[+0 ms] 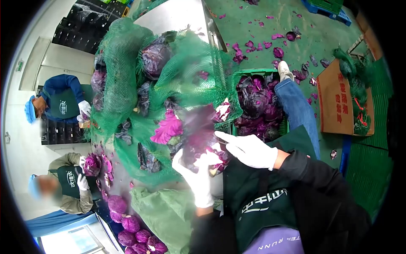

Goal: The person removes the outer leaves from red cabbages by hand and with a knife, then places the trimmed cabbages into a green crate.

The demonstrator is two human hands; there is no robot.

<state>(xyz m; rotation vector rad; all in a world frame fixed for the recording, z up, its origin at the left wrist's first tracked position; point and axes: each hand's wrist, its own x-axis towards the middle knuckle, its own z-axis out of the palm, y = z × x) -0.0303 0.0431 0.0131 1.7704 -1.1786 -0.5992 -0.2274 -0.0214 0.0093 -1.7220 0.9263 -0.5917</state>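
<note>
A red cabbage (216, 163) with pale cut patches sits in front of me at the table's edge. My left hand (196, 180), in a white glove, is closed on its near side. Just right of the cabbage is my white-gloved right hand (253, 150). Its index finger is stretched out along a thin dark strip that looks like a small knife (222, 143), mostly hidden by the fingers. Above the cabbage, a dark purple outer leaf (198, 120) is smeared by motion. A bright purple leaf (167, 128) lies left of it on green netting.
Green net bags (122, 63) of cabbages cover the table. A green crate (237, 122) of purple leaves stands by my leg. Peeled cabbages (129, 224) lie lower left. Two co-workers are at left, one holding a cabbage (91, 165). A cardboard box (334, 101) stands right; leaf scraps litter the floor.
</note>
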